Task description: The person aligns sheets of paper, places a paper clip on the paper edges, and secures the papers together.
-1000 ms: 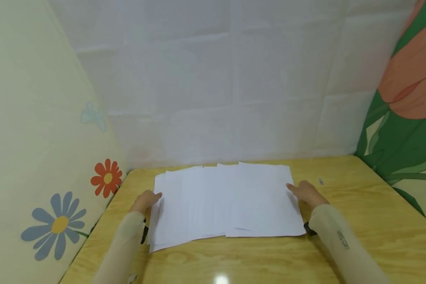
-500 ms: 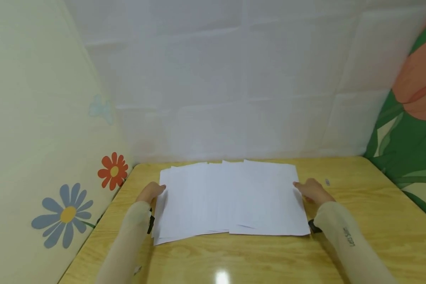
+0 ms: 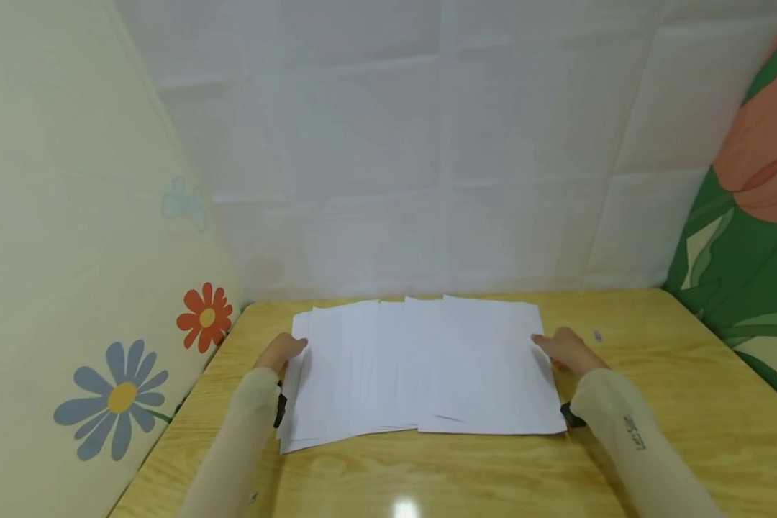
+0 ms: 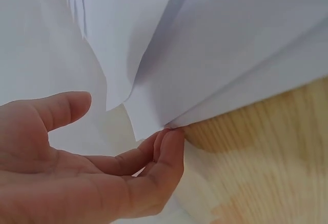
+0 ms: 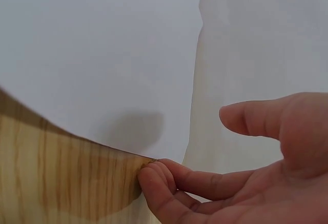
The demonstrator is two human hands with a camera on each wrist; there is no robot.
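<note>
Overlapping sheets of white paper (image 3: pixel 395 367) lie fanned out sideways on the wooden table. My left hand (image 3: pixel 283 350) is at their left edge; in the left wrist view its fingertips (image 4: pixel 171 137) touch the rim of the lower sheets, and the thumb stands off the paper. At the right edge is my right hand (image 3: pixel 565 349). Seen from the right wrist, its bent fingertips (image 5: pixel 154 175) meet the border of the top sheet (image 5: pixel 102 55), with the thumb raised apart. Both hands have a gap between thumb and fingers.
The wooden table (image 3: pixel 492 475) ends at a white sheet-covered wall (image 3: pixel 362 144) behind the papers. A painted wall (image 3: pixel 103 252) with flowers rises on the left, another (image 3: pixel 751 273) on the right. One small label (image 3: pixel 598 336) lies right of the right hand.
The head view has shifted slightly, so the whole scene sits further right than a second ago. Both hands stay at the paper's side edges; the left has edged slightly inward over the last half second.
</note>
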